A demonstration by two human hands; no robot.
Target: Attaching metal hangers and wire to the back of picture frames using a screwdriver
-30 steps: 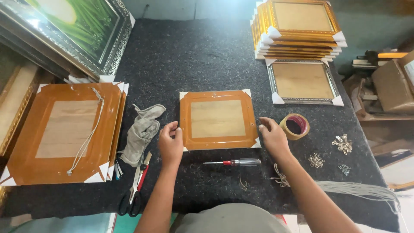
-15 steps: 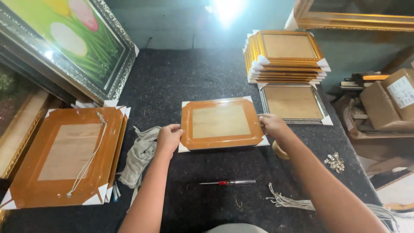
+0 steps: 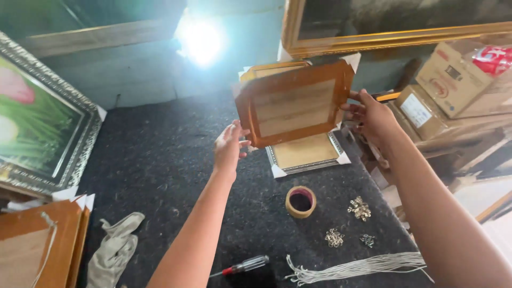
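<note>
I hold a small orange-brown picture frame (image 3: 295,104), back side towards me, lifted in the air above the dark table (image 3: 160,160). My left hand (image 3: 229,144) grips its lower left corner. My right hand (image 3: 369,114) holds its right edge. The frame is tilted and hangs in front of a stack of similar frames (image 3: 256,70) at the back. Beneath it on the table lies a silver-edged frame (image 3: 306,154), face down.
A roll of tape (image 3: 301,201), small metal hangers (image 3: 360,208), a bundle of string (image 3: 362,265), a red-handled screwdriver (image 3: 242,265) and a grey glove (image 3: 113,253) lie near me. Framed pictures (image 3: 37,122) lean at left; cardboard boxes (image 3: 453,80) stand at right.
Both hands have lifted the small frame off the table and carried it up and to the back right. My view has swung up and right.
</note>
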